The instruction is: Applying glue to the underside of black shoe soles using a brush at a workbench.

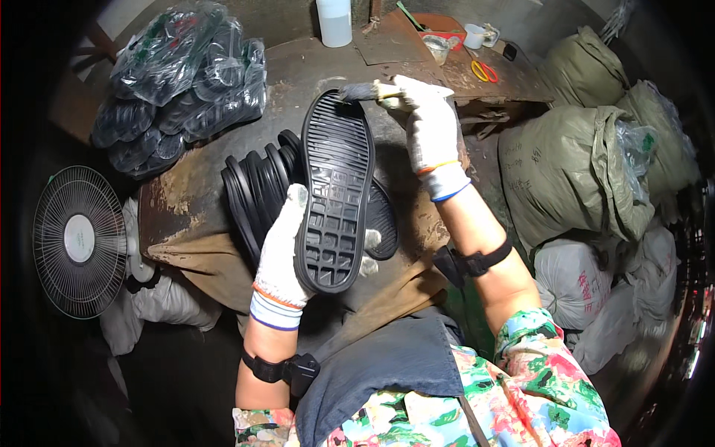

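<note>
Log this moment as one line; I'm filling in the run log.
left hand: holds sole, tread up | right hand: holds brush at sole's toe | stacked soles behind

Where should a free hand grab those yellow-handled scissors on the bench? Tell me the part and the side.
Take the scissors by the yellow handle loops, coming down from above: they seem to lie flat on the bench, the loops being the widest part. Nearby, a small white cup stands apart; the right hand holds a brush.

A black shoe sole (335, 190) with a grid tread is seen; beside it white gloves, left (281, 257) and right (430, 134), are orange-and-blue cuffed.
</note>
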Motion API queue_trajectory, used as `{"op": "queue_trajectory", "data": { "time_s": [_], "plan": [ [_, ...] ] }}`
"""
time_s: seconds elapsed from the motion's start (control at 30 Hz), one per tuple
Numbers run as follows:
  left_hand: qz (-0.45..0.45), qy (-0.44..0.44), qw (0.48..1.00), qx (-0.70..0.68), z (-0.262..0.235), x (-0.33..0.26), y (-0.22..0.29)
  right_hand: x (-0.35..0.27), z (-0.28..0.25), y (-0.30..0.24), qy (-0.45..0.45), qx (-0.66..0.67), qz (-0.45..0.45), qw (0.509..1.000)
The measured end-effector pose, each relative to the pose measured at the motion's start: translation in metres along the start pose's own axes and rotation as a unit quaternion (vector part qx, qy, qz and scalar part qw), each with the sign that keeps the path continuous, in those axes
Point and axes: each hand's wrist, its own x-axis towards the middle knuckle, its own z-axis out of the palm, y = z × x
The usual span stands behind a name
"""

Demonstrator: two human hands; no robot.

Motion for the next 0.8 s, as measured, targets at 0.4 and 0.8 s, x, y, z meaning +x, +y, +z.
{"op": "queue_trajectory", "data": {
  "time_s": [0.4, 0.8],
  "plan": [
    [-0.049, -0.061, 0.994, -0.073, -0.014, -0.006, 0.005, -0.064, 0.036, -0.033, -0.154, -0.025, 0.035, 0.987],
    [0.147, -0.008, 0.989, 0.012, -0.022, 0.014, 0.024, -0.152, 0.026, -0.077, -0.214, 0.031, 0.092, 0.972]
  ]
}}
